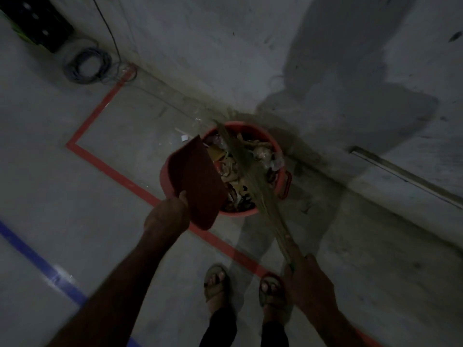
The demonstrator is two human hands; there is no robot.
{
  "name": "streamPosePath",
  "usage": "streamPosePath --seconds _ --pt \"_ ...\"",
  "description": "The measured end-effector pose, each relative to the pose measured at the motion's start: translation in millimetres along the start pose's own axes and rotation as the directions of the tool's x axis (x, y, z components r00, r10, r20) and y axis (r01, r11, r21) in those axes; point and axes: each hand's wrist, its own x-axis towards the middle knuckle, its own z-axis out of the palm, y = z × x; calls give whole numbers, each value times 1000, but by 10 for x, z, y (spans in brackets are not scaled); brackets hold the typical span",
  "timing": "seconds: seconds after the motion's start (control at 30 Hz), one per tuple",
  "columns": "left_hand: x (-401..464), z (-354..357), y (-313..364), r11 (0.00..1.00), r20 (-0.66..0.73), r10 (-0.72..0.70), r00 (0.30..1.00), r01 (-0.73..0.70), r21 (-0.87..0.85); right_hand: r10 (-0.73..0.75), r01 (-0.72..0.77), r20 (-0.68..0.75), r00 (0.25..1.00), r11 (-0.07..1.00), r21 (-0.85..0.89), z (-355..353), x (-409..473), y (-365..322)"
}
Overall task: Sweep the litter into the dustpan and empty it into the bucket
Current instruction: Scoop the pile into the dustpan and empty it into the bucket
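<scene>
One head-worn camera looks steeply down from above, wide-angled, facing the floor (75,196) where it meets the wall (225,46). Both forearms reach in from the bottom edge, the feet (245,286) stand below centre, and the bucket (285,182) sits mid-frame, close.

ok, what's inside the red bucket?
The round red plastic bucket holds mixed litter: paper scraps, wrappers, peel-like bits. The tilted red dustpan and straw broom cover its left part and a diagonal strip; the bottom is hidden.
</scene>
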Motion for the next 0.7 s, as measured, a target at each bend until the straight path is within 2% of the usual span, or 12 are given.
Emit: streamPosePath --seconds 0.03,0.1,0.17,0.3,0.37,0.5,0.63,0.7 --pt "-61 46 9 996 33 -49 998 51 -69 15 -15 1 1000 999 30 -13 12 -3" --pt "-152 116 -5 973 -95 -144 985 124 -197 -21 22 -19 1000 995 102 -12 -65 55" --pt "-247 201 -105 935 -24 -259 966 244 -258 -71 84 -72 995 975 204 38 -187 192" --pt "-450 211 -180 807 62 -362 930 345 -479 -224 292 -229 947 900 324 28 -310 428" --pt "-516 176 -236 753 71 -398 915 370 -545 -234 308 -224 946 866 394 -62 -374 388" --pt "-618 119 -434 683 110 -452 885 423 -596 -302 325 -125 945 828 458 -150 -369 187" --pt "-742 80 -707 640 137 -462 876 436 -632 -432 358 110 895 844 398 -121 -143 -243" --pt "-787 78 -886 631 145 -483 864 458 -626 -436 357 180 882 867 348 -34 51 -564"
